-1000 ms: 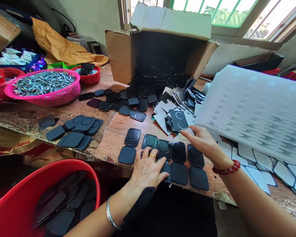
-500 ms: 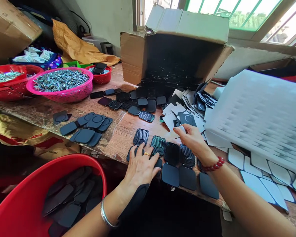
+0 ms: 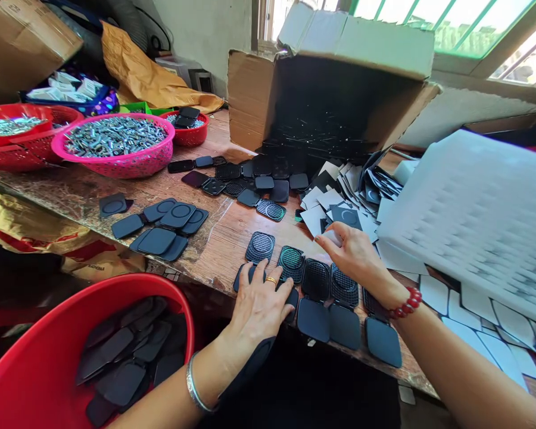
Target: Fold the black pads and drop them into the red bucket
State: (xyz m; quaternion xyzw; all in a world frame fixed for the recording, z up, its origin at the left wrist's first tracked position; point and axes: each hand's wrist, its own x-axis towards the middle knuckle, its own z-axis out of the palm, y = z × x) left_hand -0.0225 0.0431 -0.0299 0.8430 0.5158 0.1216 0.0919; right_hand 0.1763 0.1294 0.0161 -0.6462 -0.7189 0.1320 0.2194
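- Head view: left hand [image 3: 259, 307] lies palm-down, fingers spread, across open black cases [image 3: 313, 320] lined along the table's [image 3: 223, 244] near edge.
- Right hand [image 3: 357, 253], half curled, sits by the row; whether it grips the pale piece [image 3: 333, 237] at its fingertips is unclear.
- Beyond, loose cards [image 3: 330, 199] spill before a cardboard box [image 3: 252, 101].
- Lower left, a red tub [image 3: 31, 351] holds black pieces [image 3: 122, 381].

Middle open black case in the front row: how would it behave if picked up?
The black case looks stiff, its outline crisp and flat. Its far half might swing about the visible joint. Being thin and flat, it probably won't roll.
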